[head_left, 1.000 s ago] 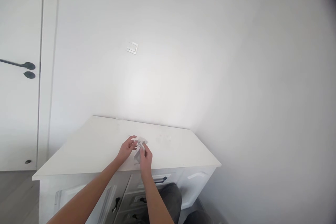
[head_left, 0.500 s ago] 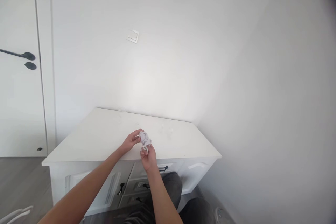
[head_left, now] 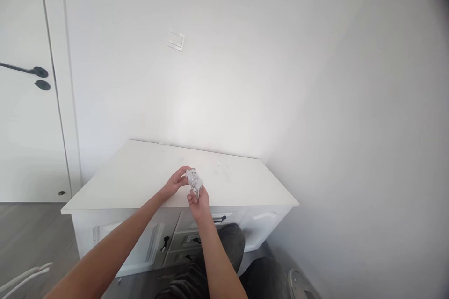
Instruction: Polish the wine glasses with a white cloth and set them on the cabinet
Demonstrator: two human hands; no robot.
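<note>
"What is at the heart of the picture?"

"A crumpled white bundle [head_left: 194,179], held up between my two hands a little left of and below the centre of the frame. It appears to be drawn into a compact roll, with a loop at its lower end; its material is too small to make out."

"And the hands?"

"My left hand [head_left: 175,183] pinches the bundle's upper end between thumb and fingers. My right hand [head_left: 199,203], lower in the frame, is closed around the looped end."

"How far along, then?"

"The gathering looks largely done, by my judgement. The bundle is not yet set down, and neither hand has let go. Whether its end is tucked or fastened, I cannot tell."

"What surrounds it?"

"Below my hands, the white cabinet top [head_left: 140,182], bearing faint pale marks or scraps [head_left: 224,167] to the right of the bundle, too indistinct to name. Dark drawer handles show at lower centre, beside my grey-clad knees [head_left: 233,243]. Farther out, a wall switch [head_left: 176,40] sits at upper centre-left, a white door [head_left: 21,135] stands along the left edge, and pale curved tubes [head_left: 38,269] enter at lower left."
</note>
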